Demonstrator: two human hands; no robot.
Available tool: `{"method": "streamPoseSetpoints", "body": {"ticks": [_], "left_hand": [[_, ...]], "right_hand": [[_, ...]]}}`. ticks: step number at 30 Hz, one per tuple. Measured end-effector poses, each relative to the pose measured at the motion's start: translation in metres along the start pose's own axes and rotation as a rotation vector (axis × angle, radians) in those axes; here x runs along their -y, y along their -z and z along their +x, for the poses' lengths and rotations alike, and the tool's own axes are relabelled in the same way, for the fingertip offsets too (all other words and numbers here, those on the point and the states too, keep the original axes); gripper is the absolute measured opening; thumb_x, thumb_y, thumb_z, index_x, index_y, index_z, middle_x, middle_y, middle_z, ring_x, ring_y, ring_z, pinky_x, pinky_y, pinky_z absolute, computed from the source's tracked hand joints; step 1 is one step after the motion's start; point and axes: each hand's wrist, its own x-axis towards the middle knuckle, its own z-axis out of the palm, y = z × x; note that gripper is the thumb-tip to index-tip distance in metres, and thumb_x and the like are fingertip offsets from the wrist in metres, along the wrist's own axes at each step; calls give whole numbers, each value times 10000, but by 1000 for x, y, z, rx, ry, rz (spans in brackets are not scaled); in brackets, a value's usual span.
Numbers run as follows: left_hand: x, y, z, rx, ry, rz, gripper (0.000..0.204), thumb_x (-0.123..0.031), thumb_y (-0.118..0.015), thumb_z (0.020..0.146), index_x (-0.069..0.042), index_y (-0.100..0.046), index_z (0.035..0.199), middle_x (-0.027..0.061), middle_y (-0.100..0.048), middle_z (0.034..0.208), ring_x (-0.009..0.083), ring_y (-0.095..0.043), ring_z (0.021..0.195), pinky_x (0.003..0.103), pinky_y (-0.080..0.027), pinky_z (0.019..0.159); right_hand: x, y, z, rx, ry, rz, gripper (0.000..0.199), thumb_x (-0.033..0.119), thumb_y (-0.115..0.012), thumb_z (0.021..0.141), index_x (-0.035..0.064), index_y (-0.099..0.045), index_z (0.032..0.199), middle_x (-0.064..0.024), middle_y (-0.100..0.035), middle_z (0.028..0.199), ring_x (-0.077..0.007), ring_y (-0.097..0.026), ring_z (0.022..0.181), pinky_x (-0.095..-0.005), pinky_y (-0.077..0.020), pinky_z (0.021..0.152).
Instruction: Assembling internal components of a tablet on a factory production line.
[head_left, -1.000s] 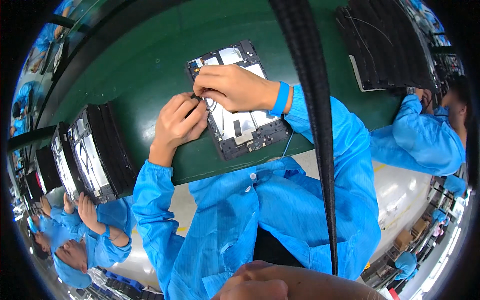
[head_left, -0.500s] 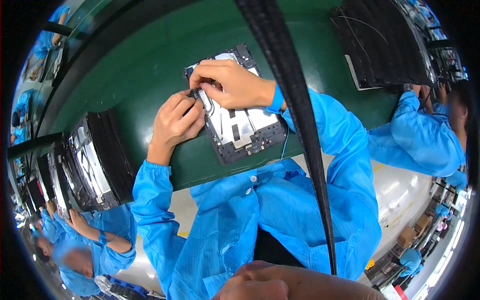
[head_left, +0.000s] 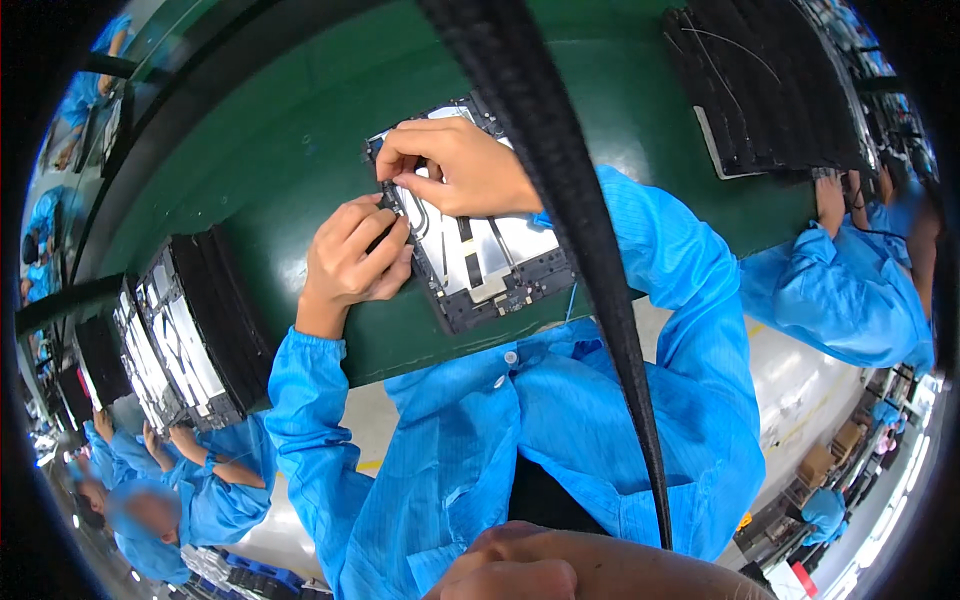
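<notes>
On the green table (head_left: 290, 215) lies a flat electronic panel (head_left: 470, 255), silver in the middle with dark parts along its edges. It sits at a slant in front of me. My left hand (head_left: 355, 255) has its fingers curled and pinched at the panel's left edge. Reaching across the top of the panel, my right hand (head_left: 460, 170) is pinched close to the same edge, with its fingertips just above the left ones. Whatever small part is between the fingertips is hidden by the fingers. A blue band circles my right wrist, mostly behind a black strap.
The black strap (head_left: 575, 190) hangs across the view, covering part of my right forearm. Stacked similar panels (head_left: 190, 325) stand at the left, by a co-worker's hands (head_left: 185, 440). More dark stacked panels (head_left: 765, 95) lie at the far right, near another co-worker's hand (head_left: 830, 205).
My hands stay at the panel's left edge, with only slight finger shifts. The strap has swung left. At the left, a co-worker's panel has tilted to show its silver side; the right co-worker's hand has moved.
</notes>
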Motion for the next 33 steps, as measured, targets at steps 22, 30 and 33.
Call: {"method": "streamPoseSetpoints", "body": {"ticks": [22, 30, 33], "left_hand": [[2, 2, 5, 25, 63, -22, 192, -60, -859, 814, -6, -808, 991, 121, -733, 979, 331, -743, 948, 502, -699, 989], [5, 0, 6, 3, 113, 6, 175, -62, -862, 826, -16, -811, 987, 121, -731, 982, 328, -739, 955, 514, -693, 1011], [6, -1, 6, -3, 127, 29, 176, -65, -865, 828, -17, -812, 988, 122, -728, 988, 324, -735, 953, 515, -690, 1008]], "right_hand": [[5, 2, 1, -20, 45, -76, 122, 1, -731, 964, 13, -743, 1085, -140, -756, 1024, -308, -756, 889, -407, -606, 775], [0, -1, 2, -77, 159, -173, 115, 11, -753, 988, 7, -756, 1102, -144, -769, 1033, -328, -748, 938, -415, -606, 817], [-5, -1, 3, -100, 169, -194, 121, 20, -753, 992, 6, -759, 1112, -150, -784, 1049, -339, -756, 965, -426, -612, 840]]}}
